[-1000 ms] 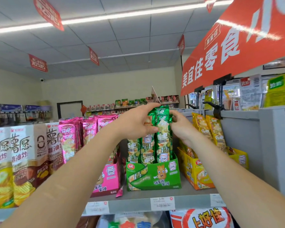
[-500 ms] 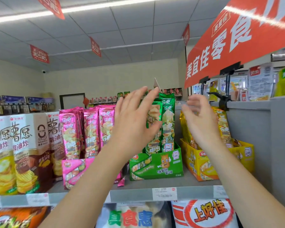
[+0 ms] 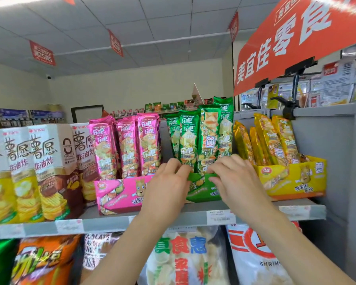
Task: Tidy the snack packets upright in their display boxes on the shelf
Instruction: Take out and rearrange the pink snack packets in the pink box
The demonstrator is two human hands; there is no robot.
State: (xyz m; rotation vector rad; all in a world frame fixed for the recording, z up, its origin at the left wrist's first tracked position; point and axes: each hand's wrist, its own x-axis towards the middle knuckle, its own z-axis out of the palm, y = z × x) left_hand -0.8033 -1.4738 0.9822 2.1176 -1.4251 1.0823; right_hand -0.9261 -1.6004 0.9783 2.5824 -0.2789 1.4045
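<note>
Whereas half a second ago the fingers were spread open up by the packet tops, they now curl over the front rim of the green box, with the left hand and right hand side by side at centre frame, both gripping cardboard. Behind them the green packets stand upright, let go. Straightening looks finished here; likely the box itself gets squared next on the shelf, between pink box and yellow box.
</note>
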